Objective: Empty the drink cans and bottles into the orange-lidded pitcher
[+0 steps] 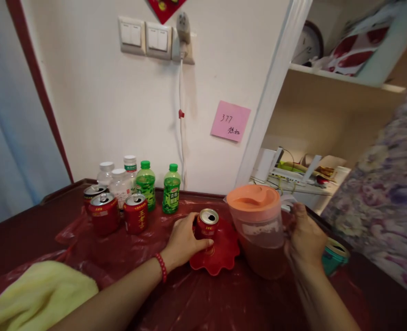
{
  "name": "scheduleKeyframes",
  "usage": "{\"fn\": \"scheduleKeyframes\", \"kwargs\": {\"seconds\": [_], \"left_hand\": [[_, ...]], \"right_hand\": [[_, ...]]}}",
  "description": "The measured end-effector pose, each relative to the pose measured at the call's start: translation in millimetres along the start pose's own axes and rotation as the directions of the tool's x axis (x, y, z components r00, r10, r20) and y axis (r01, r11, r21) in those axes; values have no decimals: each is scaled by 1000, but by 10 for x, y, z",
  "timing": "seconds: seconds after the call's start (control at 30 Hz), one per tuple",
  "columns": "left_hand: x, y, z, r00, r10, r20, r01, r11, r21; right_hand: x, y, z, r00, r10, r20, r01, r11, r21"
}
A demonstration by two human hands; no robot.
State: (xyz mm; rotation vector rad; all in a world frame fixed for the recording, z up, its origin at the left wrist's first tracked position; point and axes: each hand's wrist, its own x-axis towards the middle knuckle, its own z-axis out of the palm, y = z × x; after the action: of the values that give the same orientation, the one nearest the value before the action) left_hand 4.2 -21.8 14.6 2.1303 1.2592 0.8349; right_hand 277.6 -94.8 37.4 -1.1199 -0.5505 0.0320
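A: From the head camera, the left hand (184, 241) is wrapped around a red drink can with an opened silver top (207, 225), fingers closed on its side. The can stands upright on a red scalloped plastic dish (224, 257), which lies on the thin red plastic sheet covering the table (196, 299).

B: And the right hand (305, 239)?

A: Closed on the handle of a clear plastic pitcher with an orange lid (258, 225). The pitcher stands just to the right of the dish, about half full of reddish-brown liquid, with its base on the sheet.

B: What could go wrong?

A: The can is already open, so a tilt or a squeeze of the thin wall could, I judge, slop drink over the rim; the dish is shallow and might not hold much. The pitcher looks heavy for a one-handed grip, and its body sits close to the can, so a swing to the left could knock it.

B: Anything else nearby?

A: The sheet is wrinkled and may slide under the dish. Three more red cans (115, 211) and a cluster of green and clear plastic bottles (144, 184) stand well apart at the back left, and a pale yellow cloth (41, 294) lies at the near left.
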Motion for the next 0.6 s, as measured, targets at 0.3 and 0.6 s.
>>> {"fn": "scheduleKeyframes", "kwargs": {"seconds": [0.3,0.6], "left_hand": [[35,-51,29,999,21,-30,-22,999,-27],[-12,14,8,1000,-5,-2,5,1000,7]], "right_hand": [[39,-55,-7,999,27,48,-28,999,20],[54,-182,-99,992,-9,130,27,990,-138]]}}
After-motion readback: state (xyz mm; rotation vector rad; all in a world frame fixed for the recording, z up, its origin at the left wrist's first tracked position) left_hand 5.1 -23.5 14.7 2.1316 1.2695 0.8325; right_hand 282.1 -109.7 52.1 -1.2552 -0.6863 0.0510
